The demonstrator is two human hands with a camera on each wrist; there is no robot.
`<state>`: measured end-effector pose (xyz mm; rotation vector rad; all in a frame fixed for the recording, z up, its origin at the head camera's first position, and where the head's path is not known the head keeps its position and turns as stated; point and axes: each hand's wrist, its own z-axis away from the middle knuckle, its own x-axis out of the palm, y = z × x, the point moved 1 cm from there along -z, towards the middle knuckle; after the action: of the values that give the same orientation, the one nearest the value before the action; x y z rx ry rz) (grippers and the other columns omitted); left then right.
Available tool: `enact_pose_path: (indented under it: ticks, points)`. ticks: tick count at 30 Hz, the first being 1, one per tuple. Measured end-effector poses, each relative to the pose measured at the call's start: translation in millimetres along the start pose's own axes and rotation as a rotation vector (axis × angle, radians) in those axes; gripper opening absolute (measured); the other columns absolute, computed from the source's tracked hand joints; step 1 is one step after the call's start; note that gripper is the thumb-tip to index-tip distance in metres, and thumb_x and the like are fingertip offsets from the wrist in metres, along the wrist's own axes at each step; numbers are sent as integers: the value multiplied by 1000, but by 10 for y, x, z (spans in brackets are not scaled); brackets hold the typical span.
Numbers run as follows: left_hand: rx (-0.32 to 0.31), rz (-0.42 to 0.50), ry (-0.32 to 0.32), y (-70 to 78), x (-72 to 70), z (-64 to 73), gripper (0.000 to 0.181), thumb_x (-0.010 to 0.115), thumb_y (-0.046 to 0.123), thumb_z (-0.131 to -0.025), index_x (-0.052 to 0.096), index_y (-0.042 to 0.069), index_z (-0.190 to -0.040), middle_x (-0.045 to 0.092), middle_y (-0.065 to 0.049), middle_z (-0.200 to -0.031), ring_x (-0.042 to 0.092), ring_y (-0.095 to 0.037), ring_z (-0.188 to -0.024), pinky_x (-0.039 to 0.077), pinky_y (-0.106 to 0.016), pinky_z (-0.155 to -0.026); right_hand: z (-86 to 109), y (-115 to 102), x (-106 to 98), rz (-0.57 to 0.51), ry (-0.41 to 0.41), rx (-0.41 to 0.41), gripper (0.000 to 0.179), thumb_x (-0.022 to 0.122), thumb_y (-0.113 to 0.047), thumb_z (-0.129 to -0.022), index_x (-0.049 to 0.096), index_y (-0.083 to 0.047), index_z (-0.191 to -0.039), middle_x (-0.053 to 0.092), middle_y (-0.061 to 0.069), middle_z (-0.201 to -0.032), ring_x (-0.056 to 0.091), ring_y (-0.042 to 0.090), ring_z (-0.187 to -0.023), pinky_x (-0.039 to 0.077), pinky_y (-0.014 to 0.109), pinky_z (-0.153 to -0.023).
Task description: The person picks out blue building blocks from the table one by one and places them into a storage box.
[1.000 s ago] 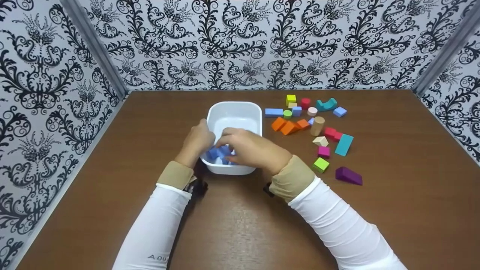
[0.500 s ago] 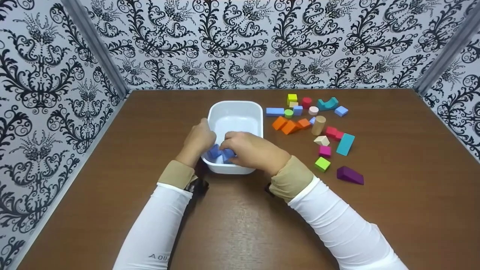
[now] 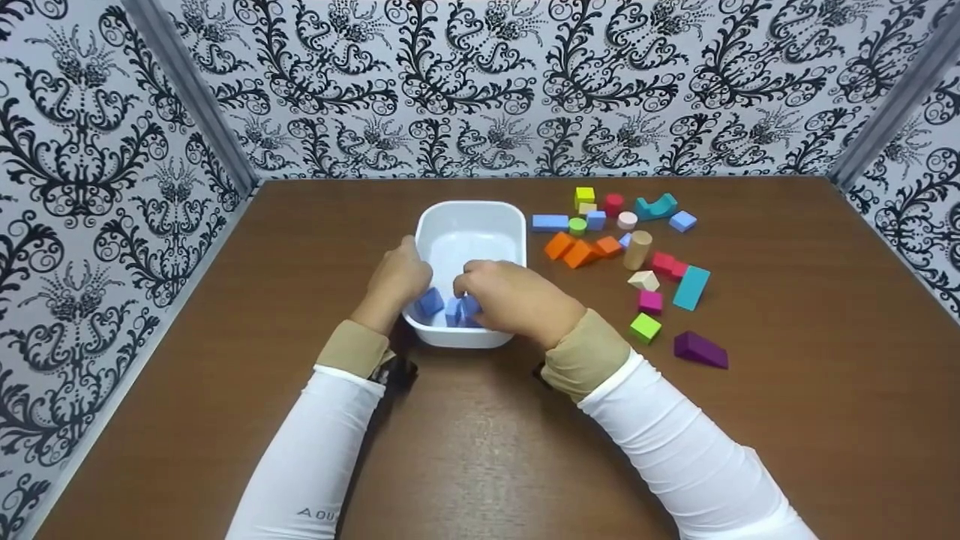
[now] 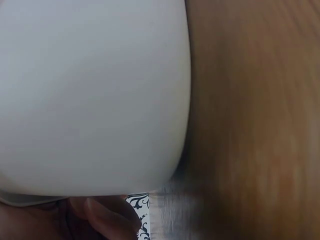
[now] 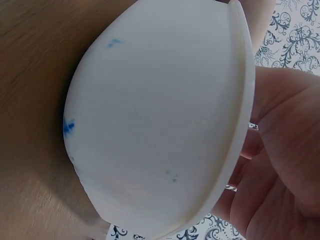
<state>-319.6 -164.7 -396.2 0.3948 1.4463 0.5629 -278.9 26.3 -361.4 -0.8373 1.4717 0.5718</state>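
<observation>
A white plastic tub [image 3: 471, 208] stands on the table, and my left hand [image 3: 400, 276] grips its left rim. Reaching over the right side, my right hand [image 3: 514, 300] has curled fingers down inside the near end. Between its thumb and fingers is a blue block [image 3: 470, 309], partly covered by the hand. Another blue block [image 3: 453, 312] stands just left of it, and a third blue block [image 3: 430, 301] lies by the left wall. Both wrist views are mostly filled by the tub's outer wall [image 5: 155, 115]; the right palm [image 5: 295, 155] shows beyond its rim.
Several loose toy blocks lie right of the tub: orange pieces [image 3: 580, 253], a wooden cylinder [image 3: 637, 250], a teal rectangular block [image 3: 691, 288], a lime cube [image 3: 645, 328] and a purple wedge [image 3: 700, 350]. Patterned walls [image 3: 480, 90] bound the brown table [image 3: 315, 225].
Inside the tub, my right hand has shifted a little to the right along with a blue block, and the blocks there now lie farther apart. My left hand stays on the rim.
</observation>
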Motion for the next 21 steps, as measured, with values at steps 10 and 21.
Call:
enact_pose_path:
  ticks: [10, 21]
  points:
    - [15, 12, 7, -11, 8, 1, 65, 44, 9, -98, 34, -7, -160, 57, -32, -146, 63, -41, -123, 50, -56, -106, -15, 17, 42, -40, -12, -15, 25, 80, -6, -92, 80, -2, -117, 74, 14, -105, 68, 29, -90, 60, 40, -92]
    - [6, 10, 6, 6, 1, 16, 62, 45, 10, -100, 36, -6, -159, 58, -31, -145, 63, -42, -124, 50, -57, -106, 2, -4, 24, -40, 12, -1, 25, 81, -7, -92, 81, -5, -117, 75, 12, -104, 70, 29, -90, 60, 43, -92]
